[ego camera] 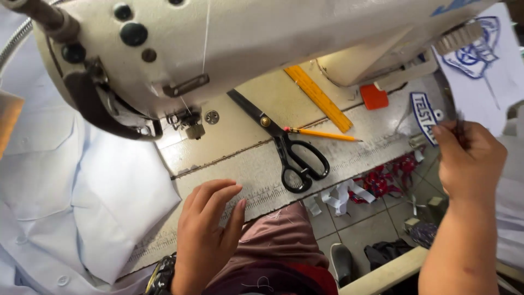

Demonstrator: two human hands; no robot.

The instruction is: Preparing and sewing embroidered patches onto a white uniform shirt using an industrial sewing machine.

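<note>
My left hand (206, 229) rests flat on the front edge of the sewing table (256, 164), fingers slightly apart, holding nothing. Just to its left lies pale blue shirt fabric (103, 186) under the cream sewing machine (229, 38). My right hand (470, 158) is raised at the right, fingers pinched on a thin dark strip (460, 128) near a blue-and-white embroidered patch (426, 116). Black scissors (284, 145) and an orange pencil (322, 134) lie on the table between my hands.
A yellow ruler (319, 98) and a small orange-red block (374, 96) lie behind the scissors. White cloth with a blue printed emblem (480, 52) hangs at the right. Red and white fabric scraps (371, 188) litter the tiled floor below the table edge.
</note>
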